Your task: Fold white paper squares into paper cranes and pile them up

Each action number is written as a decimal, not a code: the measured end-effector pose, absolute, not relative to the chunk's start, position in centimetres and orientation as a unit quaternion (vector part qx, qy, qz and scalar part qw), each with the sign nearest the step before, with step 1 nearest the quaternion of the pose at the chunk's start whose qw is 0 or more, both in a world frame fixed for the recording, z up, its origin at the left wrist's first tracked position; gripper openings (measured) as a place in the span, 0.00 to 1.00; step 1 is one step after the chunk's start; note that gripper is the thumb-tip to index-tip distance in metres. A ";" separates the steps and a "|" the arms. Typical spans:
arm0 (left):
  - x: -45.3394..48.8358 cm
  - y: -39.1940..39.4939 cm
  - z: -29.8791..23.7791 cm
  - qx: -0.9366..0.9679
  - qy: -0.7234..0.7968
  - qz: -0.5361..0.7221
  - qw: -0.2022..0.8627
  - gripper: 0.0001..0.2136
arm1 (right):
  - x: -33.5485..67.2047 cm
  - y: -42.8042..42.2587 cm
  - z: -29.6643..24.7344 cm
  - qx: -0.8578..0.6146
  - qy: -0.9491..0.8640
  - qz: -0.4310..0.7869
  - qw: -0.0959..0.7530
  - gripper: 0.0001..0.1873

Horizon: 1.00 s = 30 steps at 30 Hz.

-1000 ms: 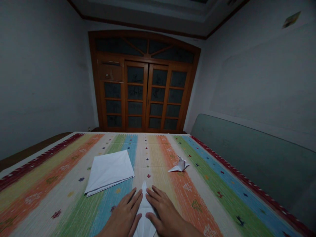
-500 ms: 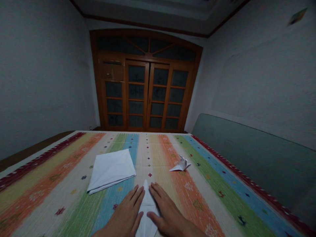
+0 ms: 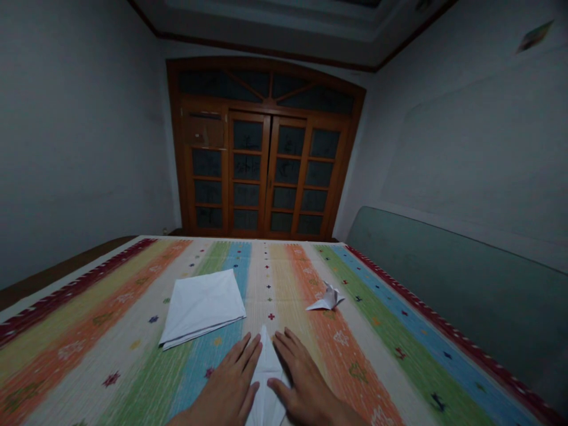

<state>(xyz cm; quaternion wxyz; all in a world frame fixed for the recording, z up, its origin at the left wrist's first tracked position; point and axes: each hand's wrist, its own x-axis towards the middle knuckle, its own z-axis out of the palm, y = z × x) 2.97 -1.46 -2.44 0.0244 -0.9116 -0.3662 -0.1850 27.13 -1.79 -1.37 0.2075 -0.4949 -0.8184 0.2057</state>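
Note:
A narrow piece of folded white paper (image 3: 267,368) lies on the striped tablecloth at the bottom middle, its pointed tip facing away from me. My left hand (image 3: 231,378) rests flat along its left edge, fingers stretched out. On the other side, my right hand (image 3: 302,378) lies flat with its fingers extended forward and its thumb on the paper. Neither hand grips the sheet. The paper's near end runs out of view at the bottom.
A square stack of white paper (image 3: 204,305) lies ahead on the left. Ahead on the right stands a small folded paper crane (image 3: 329,297). Both rest on the striped tablecloth (image 3: 381,331). A greenish panel (image 3: 444,266) runs along the right side; wooden doors (image 3: 266,171) stand beyond the table.
My right hand has shifted very slightly right, showing a little more of the paper. The whole view has tilted a touch. The stack and the crane stay in place.

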 end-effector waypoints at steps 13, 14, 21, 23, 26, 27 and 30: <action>3.1 -1.6 -2.5 -0.909 -0.371 -0.189 0.022 0.39 | 26.9 -2.2 -0.2 -0.490 -0.827 0.215 0.170 0.41; 3.1 -1.6 -2.4 -0.908 -0.375 -0.187 0.020 0.39 | 26.8 -2.3 0.0 -0.492 -0.829 0.213 0.157 0.41; 3.1 -1.5 -2.4 -0.910 -0.373 -0.179 0.026 0.37 | 26.2 -2.8 1.4 -0.492 -0.838 0.201 0.124 0.40; 3.1 -1.5 -2.5 -0.910 -0.369 -0.189 0.032 0.38 | 26.2 -2.8 1.2 -0.492 -0.838 0.200 0.123 0.40; 3.0 -1.5 -2.6 -0.911 -0.361 -0.196 0.040 0.39 | 26.3 -2.8 0.6 -0.485 -0.840 0.197 0.146 0.39; 3.0 -1.5 -2.7 -0.911 -0.359 -0.198 0.043 0.39 | 26.4 -2.7 0.4 -0.482 -0.840 0.195 0.153 0.39; 2.9 -1.5 -2.7 -0.911 -0.355 -0.205 0.046 0.38 | 26.5 -2.6 -0.2 -0.476 -0.843 0.190 0.166 0.39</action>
